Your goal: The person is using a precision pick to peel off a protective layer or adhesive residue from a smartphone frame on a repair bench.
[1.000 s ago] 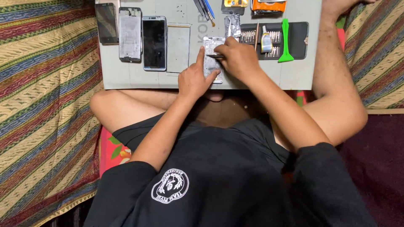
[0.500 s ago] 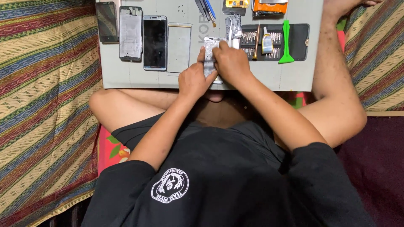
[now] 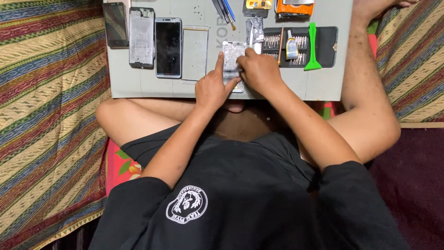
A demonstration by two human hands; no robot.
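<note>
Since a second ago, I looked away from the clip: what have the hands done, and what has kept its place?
Little changed. The right hand shifted slightly across the opened phone frame, staying pressed on it. The left hand kept its forefinger stretched along the frame's left edge. Nothing was picked up or let go. The phone parts, the green pry tool and the grey board stayed put.

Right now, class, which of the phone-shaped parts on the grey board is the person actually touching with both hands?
The silvery phone frame nearest the tool tray, under the left hand and right hand. The others lie untouched in a row to its left.
</note>
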